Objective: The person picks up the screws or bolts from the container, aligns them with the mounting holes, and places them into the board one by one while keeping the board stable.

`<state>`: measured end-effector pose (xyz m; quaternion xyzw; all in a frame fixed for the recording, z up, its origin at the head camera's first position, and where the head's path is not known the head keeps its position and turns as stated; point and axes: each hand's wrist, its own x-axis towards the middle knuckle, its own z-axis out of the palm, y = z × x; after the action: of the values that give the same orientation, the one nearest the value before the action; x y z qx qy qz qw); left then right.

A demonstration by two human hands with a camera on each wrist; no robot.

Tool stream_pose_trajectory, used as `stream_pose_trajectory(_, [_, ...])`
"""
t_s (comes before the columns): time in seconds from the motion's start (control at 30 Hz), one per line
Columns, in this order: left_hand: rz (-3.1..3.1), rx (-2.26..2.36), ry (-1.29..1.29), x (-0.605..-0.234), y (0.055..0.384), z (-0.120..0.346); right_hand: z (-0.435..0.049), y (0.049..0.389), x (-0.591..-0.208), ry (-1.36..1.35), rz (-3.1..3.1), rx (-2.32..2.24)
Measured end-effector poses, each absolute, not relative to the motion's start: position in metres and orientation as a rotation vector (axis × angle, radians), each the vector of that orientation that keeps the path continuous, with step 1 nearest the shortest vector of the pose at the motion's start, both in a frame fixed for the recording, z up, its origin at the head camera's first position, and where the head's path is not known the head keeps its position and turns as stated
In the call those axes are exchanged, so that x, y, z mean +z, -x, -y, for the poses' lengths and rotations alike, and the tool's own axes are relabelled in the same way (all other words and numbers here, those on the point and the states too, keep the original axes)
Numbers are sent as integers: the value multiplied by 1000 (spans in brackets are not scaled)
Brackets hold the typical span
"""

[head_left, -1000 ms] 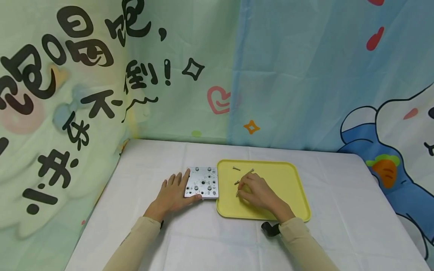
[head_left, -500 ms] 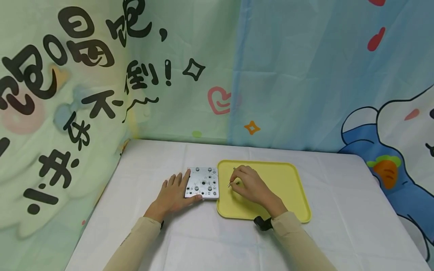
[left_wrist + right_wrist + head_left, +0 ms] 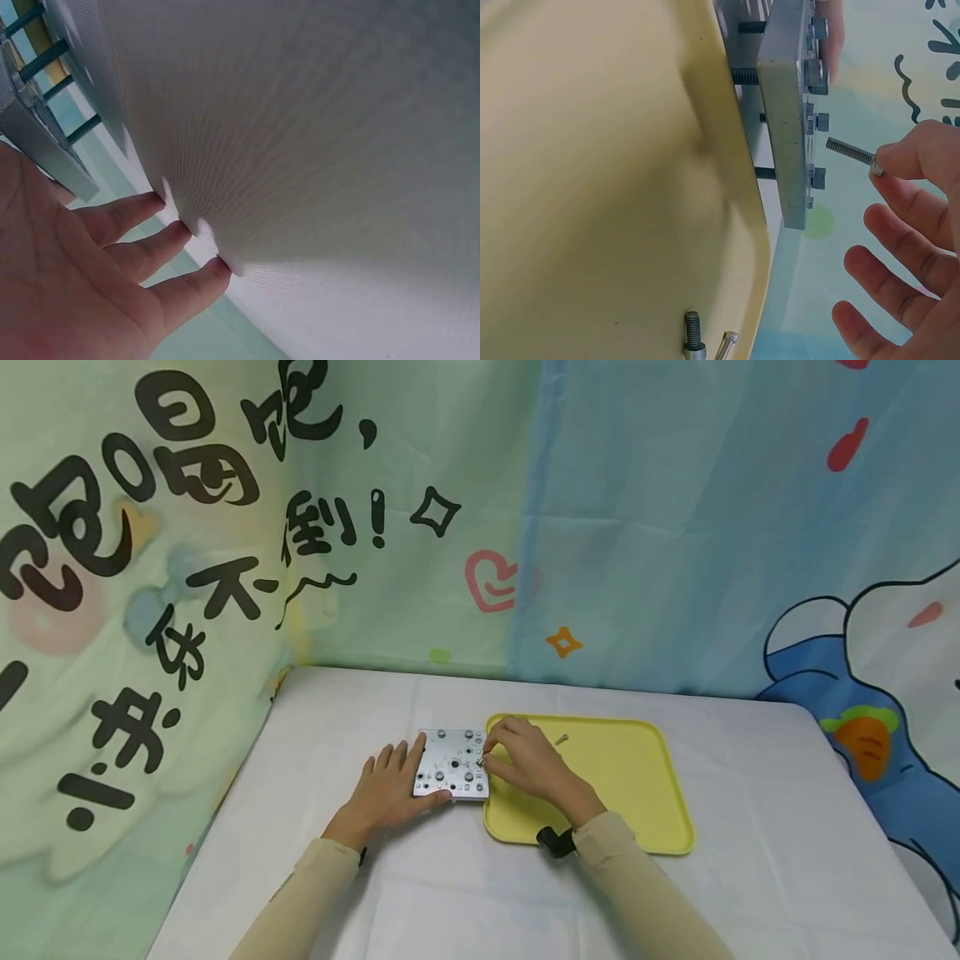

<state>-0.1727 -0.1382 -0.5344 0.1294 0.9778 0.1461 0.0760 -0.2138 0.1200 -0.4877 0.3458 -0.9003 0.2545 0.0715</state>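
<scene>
A silver metal plate (image 3: 452,762) with holes and several bolts set in it stands raised on the table, beside a yellow tray. My left hand (image 3: 386,787) lies with spread, straight fingers at the plate's left edge; in the left wrist view its fingertips (image 3: 214,271) touch the white cloth. My right hand (image 3: 528,762) is over the plate's right edge. Between thumb and forefinger it pinches a small bolt (image 3: 851,151) by the head, its threaded end directed at the plate, apart from it. Threaded shanks (image 3: 746,76) stick out beneath the plate.
The yellow tray (image 3: 600,793) adjoins the plate's right side. Loose on it lie a dark bolt (image 3: 694,334) and a thinner silver bolt (image 3: 727,345). White cloth (image 3: 765,810) covers the table, and printed curtains (image 3: 660,527) hang behind it.
My right hand has moved left from over the tray to the plate's right edge, carrying the bolt. The left hand keeps its place by the plate. The head view has shifted slightly.
</scene>
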Motion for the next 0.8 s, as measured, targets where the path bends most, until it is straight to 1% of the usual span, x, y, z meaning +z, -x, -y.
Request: stream_pose_trajectory(0.8, [-2928, 422, -371, -534, 174, 138, -112, 219, -495, -1026, 2775, 622])
